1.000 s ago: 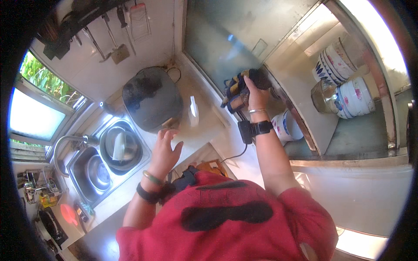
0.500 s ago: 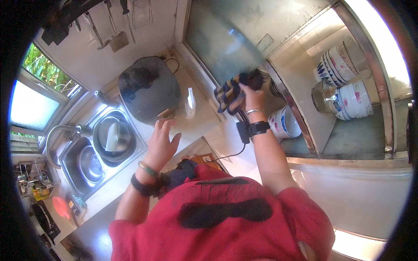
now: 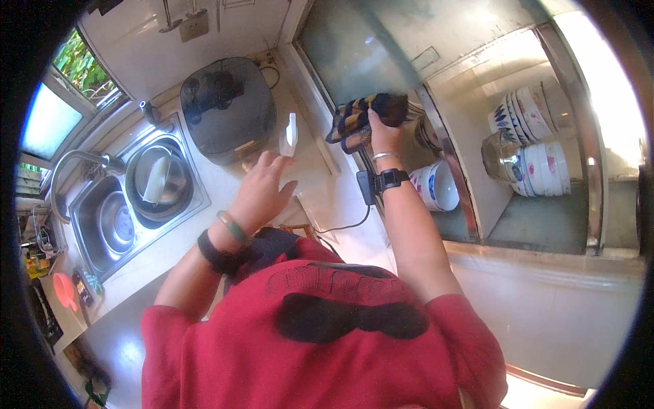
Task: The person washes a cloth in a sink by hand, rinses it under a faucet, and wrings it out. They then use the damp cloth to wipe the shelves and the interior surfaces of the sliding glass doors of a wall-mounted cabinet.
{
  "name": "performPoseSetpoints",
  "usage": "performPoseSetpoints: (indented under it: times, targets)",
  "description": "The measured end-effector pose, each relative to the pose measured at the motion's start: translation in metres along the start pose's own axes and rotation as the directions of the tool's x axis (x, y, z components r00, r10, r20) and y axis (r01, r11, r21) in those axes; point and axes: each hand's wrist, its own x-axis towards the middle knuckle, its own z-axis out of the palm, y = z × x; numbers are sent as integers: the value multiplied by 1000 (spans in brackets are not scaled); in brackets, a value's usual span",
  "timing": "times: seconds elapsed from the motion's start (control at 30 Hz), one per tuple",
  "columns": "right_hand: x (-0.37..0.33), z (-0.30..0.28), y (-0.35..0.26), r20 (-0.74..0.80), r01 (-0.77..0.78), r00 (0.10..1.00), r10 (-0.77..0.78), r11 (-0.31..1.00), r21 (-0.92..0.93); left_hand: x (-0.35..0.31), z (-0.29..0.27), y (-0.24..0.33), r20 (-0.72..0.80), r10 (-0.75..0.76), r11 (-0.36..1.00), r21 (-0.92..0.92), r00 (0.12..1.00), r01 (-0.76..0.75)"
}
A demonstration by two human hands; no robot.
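My right hand (image 3: pixel 385 131) grips a black-and-yellow striped cloth (image 3: pixel 354 117), bunched and dark at one end, in front of the cabinet's glass door. The thumb lies over the cloth and the other fingers are partly hidden behind it. My left hand (image 3: pixel 262 191) is held out over the counter, thumb apart from the fingers, with nothing in it. Just beyond its fingertips stands a white-topped object with a clear lower part (image 3: pixel 291 133), perhaps a bottle. A dark rounded-square appliance (image 3: pixel 228 112) sits on the counter ahead of that hand.
At left is a double sink (image 3: pixel 95 262) with a curved faucet (image 3: pixel 58 177); metal basins lie in it. On the right, cabinet shelves hold stacked patterned bowls (image 3: pixel 545 167) and a nearer white bowl (image 3: pixel 444 187). A dark cable (image 3: pixel 347 226) hangs from my right wrist.
My left hand has moved forward toward the white-topped object. My right hand still holds the cloth by the cabinet door. The sink and counter have shifted left in view.
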Motion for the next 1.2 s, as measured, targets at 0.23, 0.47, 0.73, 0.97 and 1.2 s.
performPoseSetpoints:
  times: [0.23,0.47,0.73,0.97,1.2]
  targets:
    - [-46,-22,7,328,17,938,109,933,-359,4,0,11,-75,76,996,-46,994,-80]
    - [-10,-39,-132,272,610,667,-694,300,-733,-4,0,2,-65,-15,999,-37,998,12]
    - [16,-2,-92,590,731,487,-644,-71,-679,-11,-2,-1,-100,-35,998,-45,994,31]
    - [-7,23,15,827,863,488,-281,13,-505,-32,-20,-9,-172,-75,997,-38,982,69]
    - [9,13,-112,717,721,647,-260,-98,-686,-55,-24,-23,-253,-200,980,-63,947,190]
